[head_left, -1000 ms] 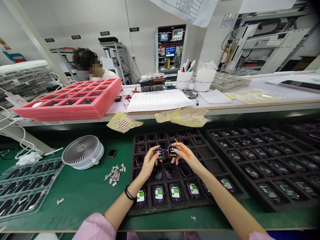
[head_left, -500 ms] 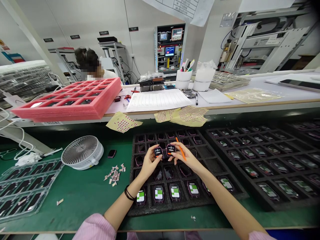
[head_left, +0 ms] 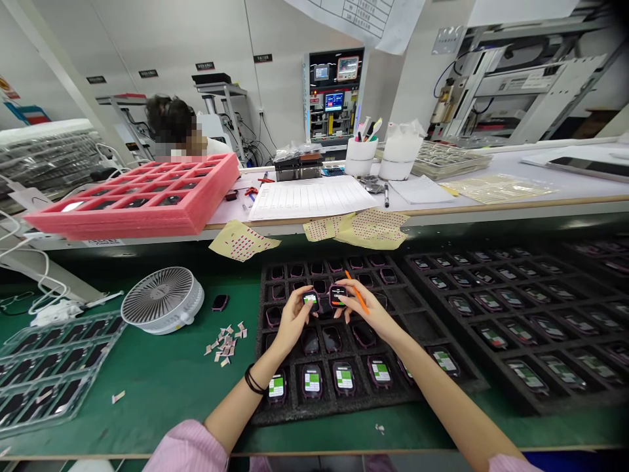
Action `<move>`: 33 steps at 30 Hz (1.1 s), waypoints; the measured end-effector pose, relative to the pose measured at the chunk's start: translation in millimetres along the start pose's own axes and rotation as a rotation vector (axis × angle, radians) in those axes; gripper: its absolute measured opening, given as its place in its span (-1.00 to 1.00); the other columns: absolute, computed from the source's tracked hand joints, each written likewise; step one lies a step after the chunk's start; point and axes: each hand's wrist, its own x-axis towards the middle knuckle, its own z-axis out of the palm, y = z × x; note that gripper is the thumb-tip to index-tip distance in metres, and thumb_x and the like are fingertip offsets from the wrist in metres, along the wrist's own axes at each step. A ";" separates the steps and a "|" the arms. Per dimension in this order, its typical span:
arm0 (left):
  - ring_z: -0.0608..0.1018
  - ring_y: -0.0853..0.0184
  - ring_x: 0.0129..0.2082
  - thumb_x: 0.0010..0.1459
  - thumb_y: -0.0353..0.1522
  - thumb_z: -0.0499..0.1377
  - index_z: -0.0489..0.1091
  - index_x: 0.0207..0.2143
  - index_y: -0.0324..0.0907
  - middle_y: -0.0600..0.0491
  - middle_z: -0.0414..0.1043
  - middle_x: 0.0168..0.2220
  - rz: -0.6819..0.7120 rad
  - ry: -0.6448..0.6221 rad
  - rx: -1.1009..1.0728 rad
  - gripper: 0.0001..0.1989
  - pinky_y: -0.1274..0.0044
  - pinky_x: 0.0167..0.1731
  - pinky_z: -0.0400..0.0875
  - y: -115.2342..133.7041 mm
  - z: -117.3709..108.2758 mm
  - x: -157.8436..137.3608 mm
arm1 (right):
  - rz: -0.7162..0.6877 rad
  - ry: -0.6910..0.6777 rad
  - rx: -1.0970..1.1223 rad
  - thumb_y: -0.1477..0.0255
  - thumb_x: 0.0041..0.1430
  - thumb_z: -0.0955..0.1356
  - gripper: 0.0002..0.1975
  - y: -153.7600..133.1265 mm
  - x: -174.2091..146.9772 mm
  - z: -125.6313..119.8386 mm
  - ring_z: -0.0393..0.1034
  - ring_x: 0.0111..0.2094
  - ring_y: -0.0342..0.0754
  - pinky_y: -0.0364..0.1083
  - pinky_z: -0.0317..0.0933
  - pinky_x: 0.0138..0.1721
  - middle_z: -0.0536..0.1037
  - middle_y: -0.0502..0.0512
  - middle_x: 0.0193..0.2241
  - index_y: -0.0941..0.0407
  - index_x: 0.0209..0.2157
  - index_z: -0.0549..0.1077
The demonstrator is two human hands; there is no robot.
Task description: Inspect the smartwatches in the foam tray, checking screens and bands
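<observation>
My left hand point(head_left: 293, 319) is closed around a smartwatch body point(head_left: 310, 299) whose screen shows green and white blocks, with the thumb at its face. Close beside it, my right hand point(head_left: 366, 311) grips a second smartwatch body point(head_left: 337, 295) with a dark screen, white text and an orange strip. An orange stick-like tool point(head_left: 357, 292) is also tucked in the right hand's fingers. Both hands are above a black foam tray point(head_left: 289, 413) of watch bodies. Along its front row, several screens, such as one watch point(head_left: 312, 381), are lit green and white.
Another black foam tray point(head_left: 515, 403) of watches lies right. Left are a small white fan point(head_left: 162, 300), a lone watch point(head_left: 220, 302), scattered small pale pieces point(head_left: 226, 344) and a clear plastic tray point(head_left: 73, 410). A pink foam tray point(head_left: 191, 219) sits on the shelf; a person is behind it.
The screen of the watch in my left hand has switched from dark with an orange strip to green and white blocks. Both hands have barely moved.
</observation>
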 end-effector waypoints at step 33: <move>0.45 0.42 -0.58 0.17 -0.08 0.06 0.41 -0.16 -0.22 0.07 0.40 -0.45 -0.020 0.070 0.085 -0.59 0.62 -0.62 0.22 5.1 -2.0 -0.5 | -0.019 0.012 -0.029 0.26 0.08 0.40 -0.66 -0.2 -1.5 -1.7 0.48 -0.55 -0.15 -0.20 0.23 -0.66 0.41 0.00 -0.31 0.06 -0.13 0.30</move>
